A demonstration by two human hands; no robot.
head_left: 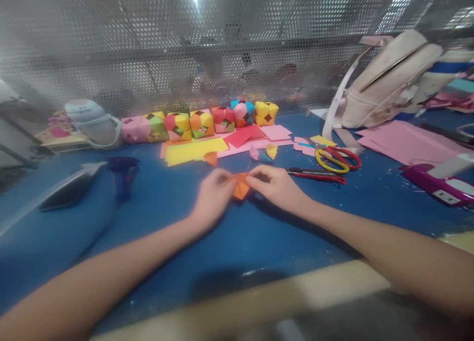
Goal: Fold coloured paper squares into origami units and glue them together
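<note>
A small orange folded paper (241,187) lies on the blue table (174,202) between both my hands. My left hand (214,195) pinches its left side with closed fingers. My right hand (276,184) pinches its right side, fingertips pressed on the top edge. Just beyond lie another orange paper piece (211,158), a yellow sheet (194,149) and small folded bits (263,153). A row of multicoloured paper cubes (200,122) stands at the back against the perforated metal wall.
Yellow and red handled scissors (335,159) and a red tool (318,175) lie right of my right hand. Pink sheets (403,141), a pale bag (385,81) and a magenta device (439,185) are at the right. A phone (68,190) and a dark blue object (124,170) lie left.
</note>
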